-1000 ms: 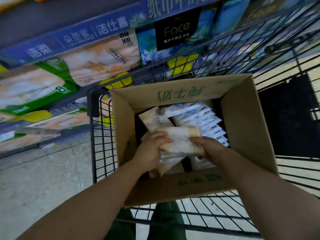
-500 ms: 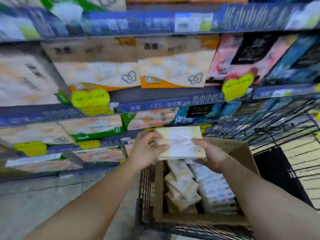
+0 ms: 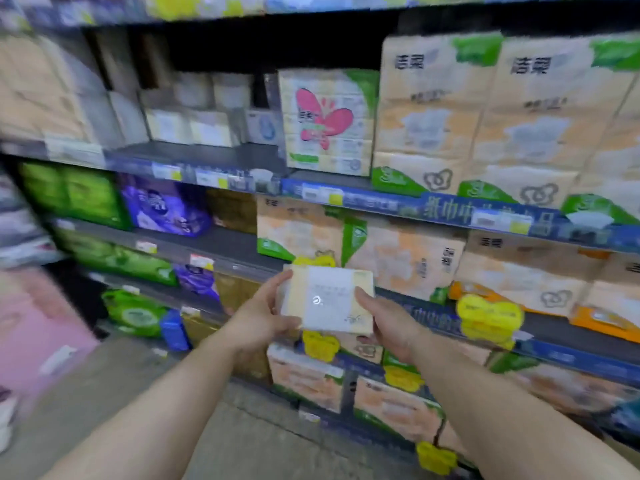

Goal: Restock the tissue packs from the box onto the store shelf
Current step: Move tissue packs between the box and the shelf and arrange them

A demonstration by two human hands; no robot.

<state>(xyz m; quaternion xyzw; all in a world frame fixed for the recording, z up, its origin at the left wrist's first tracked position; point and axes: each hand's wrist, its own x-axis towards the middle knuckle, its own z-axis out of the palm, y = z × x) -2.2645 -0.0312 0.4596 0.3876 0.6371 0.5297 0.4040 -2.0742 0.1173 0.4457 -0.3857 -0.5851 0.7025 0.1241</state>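
Two hands on one pack, and that is where we begin: our left hand [image 3: 258, 318] curls its fingers round the left end of the tissue pack [image 3: 328, 299], thumb up by the top corner, while our right hand [image 3: 388, 322] pinches the right end with the thumb lying across the face. The pack is held flat-on towards us, up in the air, in front of the shelving and touching none of it.

How will it handle? We judge it light and soft, a plastic-wrapped wad that gives under the fingers and could slide on its glossy film. Gripping the short ends, as we do now, looks the sensible hold; squeezing the middle would only dent it.

Beyond the pack, just behind it, yellow price tags [image 3: 488, 315] hang off the shelf edge [image 3: 540, 353] to its right, and orange-and-white bundles [image 3: 401, 261] stand directly behind. Higher above the pack sits a butterfly-printed bundle [image 3: 327, 123], and up and left of the pack, beside that bundle, we see a gap on the upper shelf [image 3: 204, 155] with small pale packs [image 3: 188, 126] at the back. That gap looks the likely slot, though we cannot be sure.
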